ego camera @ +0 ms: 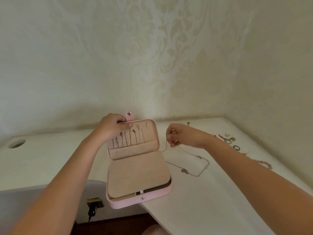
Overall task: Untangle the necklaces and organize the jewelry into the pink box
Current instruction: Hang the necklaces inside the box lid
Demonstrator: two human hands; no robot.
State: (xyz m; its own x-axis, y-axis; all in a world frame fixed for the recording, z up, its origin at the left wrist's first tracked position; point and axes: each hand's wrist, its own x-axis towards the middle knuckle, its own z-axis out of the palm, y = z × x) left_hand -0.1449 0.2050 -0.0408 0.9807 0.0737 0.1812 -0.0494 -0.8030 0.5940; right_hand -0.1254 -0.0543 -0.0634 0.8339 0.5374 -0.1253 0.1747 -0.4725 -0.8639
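Observation:
The pink box (pixel 153 200) stands open at the front edge of the white desk, its beige insert panel (pixel 138 175) lying flat. Several necklaces (pixel 126 139) hang in its upright lid (pixel 156 133). My left hand (pixel 112 127) grips the lid's top edge beside the snap tab (pixel 130 115). To the right of the lid, my right hand (pixel 176 135) pinches a thin gold chain (pixel 165 147) that droops toward the box's edge. Another silver necklace (pixel 194 167) with a small pendant lies loose on the desk below that hand.
Rings (pixel 227 140), a red item and a pink bead bracelet (pixel 265 164) lie scattered at the desk's right side. A round cable hole (pixel 17 143) is at the far left. Patterned walls close off the desk corner. A black plug (pixel 92 210) sits in a socket below the desk.

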